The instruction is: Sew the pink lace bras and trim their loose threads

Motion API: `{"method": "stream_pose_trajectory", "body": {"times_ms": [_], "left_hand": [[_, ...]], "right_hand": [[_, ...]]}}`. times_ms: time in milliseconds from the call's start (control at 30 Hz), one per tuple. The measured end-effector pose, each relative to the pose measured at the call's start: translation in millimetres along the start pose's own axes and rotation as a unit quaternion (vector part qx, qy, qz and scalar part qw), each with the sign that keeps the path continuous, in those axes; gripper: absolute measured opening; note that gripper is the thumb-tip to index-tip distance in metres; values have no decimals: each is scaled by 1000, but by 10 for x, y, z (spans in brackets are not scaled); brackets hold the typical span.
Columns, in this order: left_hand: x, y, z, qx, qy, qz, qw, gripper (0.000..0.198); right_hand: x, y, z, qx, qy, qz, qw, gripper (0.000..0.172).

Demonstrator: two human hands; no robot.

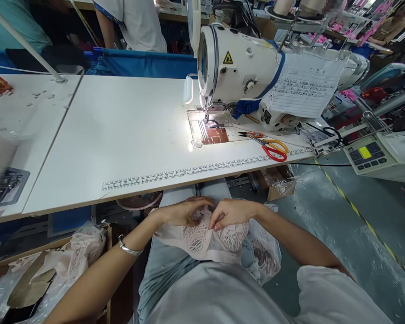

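Note:
A pale pink lace bra rests across my lap below the table edge, its two patterned cups facing up. The upper edge of the left-side cup is held by my left hand, with the fingers bent over the lace. Close beside it, my right hand pinches the fabric between the cups, thumb and forefinger together. Parts of the bra's top edge are hidden under both hands.
A white sewing machine stands on the white table, its needle area lit. Red-and-yellow-handled scissors lie by a printed ruler strip. At lower left is a box of lace pieces; a control panel sits right.

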State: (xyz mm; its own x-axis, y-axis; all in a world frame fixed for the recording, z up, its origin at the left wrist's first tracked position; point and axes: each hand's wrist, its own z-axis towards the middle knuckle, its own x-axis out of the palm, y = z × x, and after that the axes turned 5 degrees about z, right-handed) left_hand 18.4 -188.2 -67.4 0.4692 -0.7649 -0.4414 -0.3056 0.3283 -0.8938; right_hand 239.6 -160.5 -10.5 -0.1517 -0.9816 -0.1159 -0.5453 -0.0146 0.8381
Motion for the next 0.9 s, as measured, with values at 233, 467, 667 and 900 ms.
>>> {"method": "stream_pose_trajectory", "body": {"times_ms": [233, 467, 667, 900], "left_hand": [[-11, -18, 125, 24, -12, -146, 989, 29], [-63, -171, -132, -107, -108, -233, 960, 58], [25, -303, -189, -160, -173, -274, 932, 57], [-51, -583, -247, -164, -162, -334, 914, 49]], "right_hand": [[20, -52, -61, -34, 2, 16, 999, 20], [-50, -129, -166, -63, -81, -29, 994, 28], [-23, -145, -209, -87, -133, 37, 987, 50], [33, -114, -228, -144, -103, 143, 974, 54]]}}
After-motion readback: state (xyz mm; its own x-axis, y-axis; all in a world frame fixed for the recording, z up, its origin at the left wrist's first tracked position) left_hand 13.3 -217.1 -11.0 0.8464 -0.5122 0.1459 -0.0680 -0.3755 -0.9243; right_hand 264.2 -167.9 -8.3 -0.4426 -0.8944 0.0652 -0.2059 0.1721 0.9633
